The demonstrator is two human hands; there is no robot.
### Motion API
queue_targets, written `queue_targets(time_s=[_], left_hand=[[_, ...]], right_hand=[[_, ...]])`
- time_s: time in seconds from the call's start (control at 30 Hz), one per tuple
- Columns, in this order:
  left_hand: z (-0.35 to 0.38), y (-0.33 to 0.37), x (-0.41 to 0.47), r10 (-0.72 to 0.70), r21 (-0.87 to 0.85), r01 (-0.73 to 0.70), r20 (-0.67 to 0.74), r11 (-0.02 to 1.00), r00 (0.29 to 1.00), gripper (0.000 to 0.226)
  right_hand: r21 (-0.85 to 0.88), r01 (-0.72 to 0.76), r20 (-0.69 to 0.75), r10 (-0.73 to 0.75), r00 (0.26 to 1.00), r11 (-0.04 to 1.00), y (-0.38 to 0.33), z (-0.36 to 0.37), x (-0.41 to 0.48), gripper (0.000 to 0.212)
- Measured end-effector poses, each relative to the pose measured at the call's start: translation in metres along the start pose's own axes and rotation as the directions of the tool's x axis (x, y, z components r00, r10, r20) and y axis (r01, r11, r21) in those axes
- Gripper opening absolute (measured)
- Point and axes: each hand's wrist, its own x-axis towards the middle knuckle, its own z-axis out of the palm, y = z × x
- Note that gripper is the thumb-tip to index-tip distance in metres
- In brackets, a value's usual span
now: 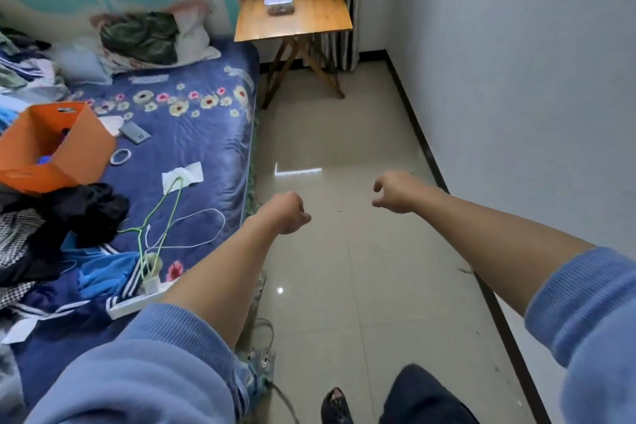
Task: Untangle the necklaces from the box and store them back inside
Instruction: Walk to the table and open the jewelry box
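Note:
A small clear box (279,3) with dark contents stands on a wooden folding table (320,15) at the far end of the room; the necklaces inside are too small to make out. Both my arms stretch forward over the tiled floor, far short of the table. My left hand (289,213) is curled into a loose fist and holds nothing. My right hand (395,191) hangs with its fingers bent and apart, also empty. Blue sleeves are pushed up both forearms.
A bed (192,134) with a blue flowered cover runs along the left, strewn with clothes, an orange bag (51,148), cables and a power strip (137,301). A white wall (516,79) closes the right side. Pale tiled floor (344,134) leads to the table.

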Motion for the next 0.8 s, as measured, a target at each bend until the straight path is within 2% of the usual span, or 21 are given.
queue_targets(time_s=[0.3, 0.43, 0.8], left_hand=[[-0.082, 0.017, 0.180, -0.038, -0.032, 0.039, 0.017, 0.999, 0.999, 0.027], [-0.124, 0.019, 0.253, -0.080, -0.065, 0.081, 0.016, 0.995, 0.997, 0.027], [-0.233, -0.040, 0.449, -0.148, -0.157, 0.147, 0.010, 0.977, 0.989, 0.029]], right_hand=[[0.000, -0.018, 0.054, 0.018, 0.998, 1.000, 0.022, -0.072, 0.194, 0.033], [-0.022, 0.021, 0.082, -0.019, 0.996, 1.000, 0.022, -0.110, 0.285, 0.031], [-0.056, 0.138, 0.101, -0.132, 0.986, 0.989, -0.046, -0.185, 0.524, 0.034]])
